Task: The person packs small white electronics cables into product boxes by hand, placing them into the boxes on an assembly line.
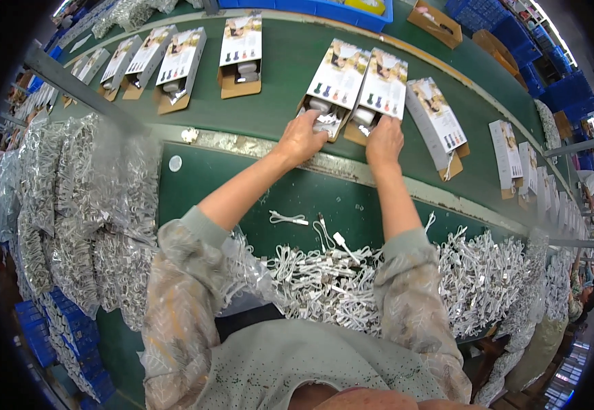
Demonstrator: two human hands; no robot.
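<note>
Two white printed boxes, a left box (339, 68) and a right box (384, 78), lie side by side on the green conveyor belt (290, 96), their brown cardboard ends open toward me. White contents show inside both ends. My left hand (302, 140) is at the left box's open end, fingers bent together at its lower left corner. My right hand (384, 145) has its fingers curled in at the right box's open end, near its right edge. Whatever either hand's fingertips grip is hidden. Between me and the belt lies a heap of white cables (328, 280).
More open boxes stand along the belt, including one (241, 48) to the left and one (437, 123) to the right. Bagged cables (92, 205) pile up at left. A metal rail (242, 145) edges the belt. A blue tray (311, 10) sits beyond it.
</note>
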